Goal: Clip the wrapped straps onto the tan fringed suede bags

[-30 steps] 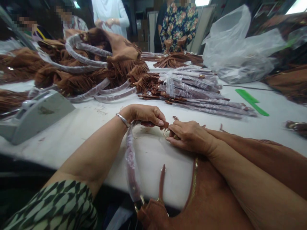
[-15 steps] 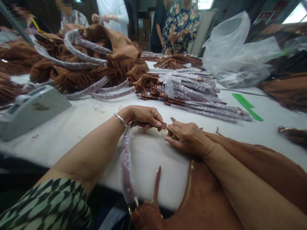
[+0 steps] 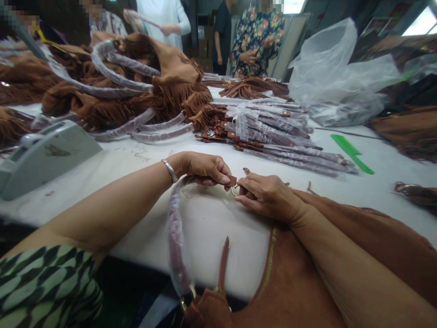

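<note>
One strap end (image 3: 232, 181) seemingly juts from the left grip (image 3: 206, 168).

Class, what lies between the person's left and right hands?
The head view shows a brown strap's end, pinched by the left hand, and a gold ring at the right hand.

brown bag (image 3: 300, 282): soft, flat-lying, gold zipper (image 3: 269, 262) along its edge | handle (image 3: 175, 232): film-wrapped, arched left of bag, near end attached to it | gold ring (image 3: 234, 190): beside handle's far tip, beyond bag's zipper | pointed strap (image 3: 224, 264): rising from bag's near corner
</note>
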A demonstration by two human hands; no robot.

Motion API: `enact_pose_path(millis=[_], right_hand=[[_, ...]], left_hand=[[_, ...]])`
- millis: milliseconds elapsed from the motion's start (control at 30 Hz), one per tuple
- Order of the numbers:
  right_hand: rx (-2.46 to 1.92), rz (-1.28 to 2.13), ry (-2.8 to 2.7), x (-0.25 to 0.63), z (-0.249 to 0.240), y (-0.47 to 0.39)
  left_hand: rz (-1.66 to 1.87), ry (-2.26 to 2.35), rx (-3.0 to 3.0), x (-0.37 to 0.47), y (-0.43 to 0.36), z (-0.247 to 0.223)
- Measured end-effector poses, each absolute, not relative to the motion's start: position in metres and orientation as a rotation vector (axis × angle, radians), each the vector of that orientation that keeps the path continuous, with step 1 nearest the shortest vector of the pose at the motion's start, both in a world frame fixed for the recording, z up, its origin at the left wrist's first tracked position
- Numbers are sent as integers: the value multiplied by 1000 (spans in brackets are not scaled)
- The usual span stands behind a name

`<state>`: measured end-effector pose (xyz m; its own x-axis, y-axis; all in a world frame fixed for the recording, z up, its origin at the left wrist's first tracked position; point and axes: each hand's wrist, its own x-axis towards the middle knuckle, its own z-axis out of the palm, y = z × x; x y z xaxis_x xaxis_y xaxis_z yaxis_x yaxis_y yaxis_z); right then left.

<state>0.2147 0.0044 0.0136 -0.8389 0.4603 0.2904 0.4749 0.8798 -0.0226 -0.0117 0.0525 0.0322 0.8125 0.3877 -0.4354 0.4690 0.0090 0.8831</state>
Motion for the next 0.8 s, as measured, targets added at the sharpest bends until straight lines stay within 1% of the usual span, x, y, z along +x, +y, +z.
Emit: enact_pose_path(millis=[133, 300, 467, 600, 800], right_hand=[[-726, -78, -2788, 214, 14, 4], [-811, -111, -2814, 213, 16, 3], [-957, -126, -2800, 213, 18, 2], [-966, -142, -2799, 213, 20, -1], [-914, -124, -2821, 215, 20, -1]], left_hand=[[-104, 712, 1637, -10, 54, 34], [-256, 740, 1710, 3, 64, 50], [-223, 877, 1754, 15, 60, 53], [-216, 951, 1744, 12, 51, 53], [-439, 839, 1755, 19, 65, 65]])
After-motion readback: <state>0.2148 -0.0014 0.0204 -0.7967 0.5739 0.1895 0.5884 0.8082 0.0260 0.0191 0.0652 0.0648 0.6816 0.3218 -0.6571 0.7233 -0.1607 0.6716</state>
